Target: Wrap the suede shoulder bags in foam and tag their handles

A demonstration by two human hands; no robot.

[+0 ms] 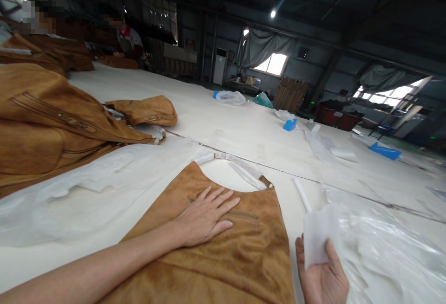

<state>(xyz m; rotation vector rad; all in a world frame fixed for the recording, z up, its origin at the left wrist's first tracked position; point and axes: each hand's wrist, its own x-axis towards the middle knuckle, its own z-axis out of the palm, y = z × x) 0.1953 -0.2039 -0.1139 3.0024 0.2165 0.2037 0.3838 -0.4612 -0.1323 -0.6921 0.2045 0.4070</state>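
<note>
A tan suede-like bag (251, 243) lies flat in front of me, its strap (240, 167) wrapped in white material and looped at the far end. My left hand (205, 216) rests flat on the bag beside a zipper slit, fingers spread. To the right of the bag, my right hand (324, 271) pinches a small white sheet (321, 234) between thumb and fingers. Just beyond that sheet lies a thin white roll (301, 195) on the table.
More tan bags (69, 123) are piled at the left on the white table (188, 104). Clear plastic bags (390, 248) spread at the right, with blue pieces (290, 125) farther back. A co-worker (128, 39) is at the far left.
</note>
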